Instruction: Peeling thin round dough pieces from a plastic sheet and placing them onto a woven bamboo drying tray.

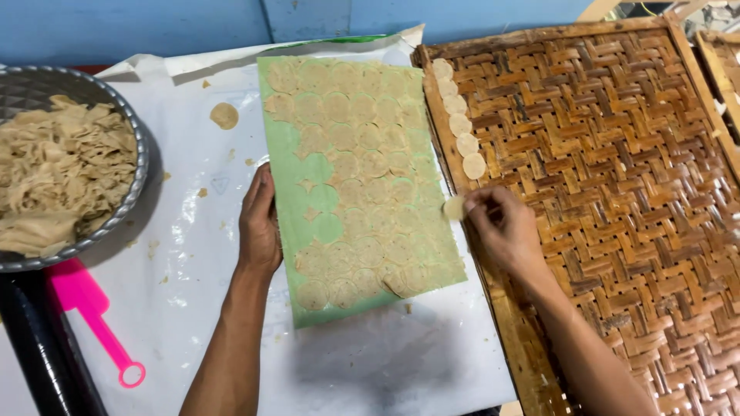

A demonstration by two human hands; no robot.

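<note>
A green sheet (297,166) lies in the middle, covered with thin beige dough cut into many round discs (362,139). My left hand (259,223) rests flat on the sheet's left edge. My right hand (501,227) pinches one small dough disc (454,206) between its fingertips, at the left rim of a woven bamboo tray (617,192). Several dough discs (461,123) lie in a column along that tray's left edge.
A metal bowl (132,131) holding dough scraps (54,177) sits at the left. A pink-handled tool (96,316) lies below it. White plastic sheeting (193,254) covers the table, with one stray disc (224,115). A second bamboo tray (724,62) is at far right.
</note>
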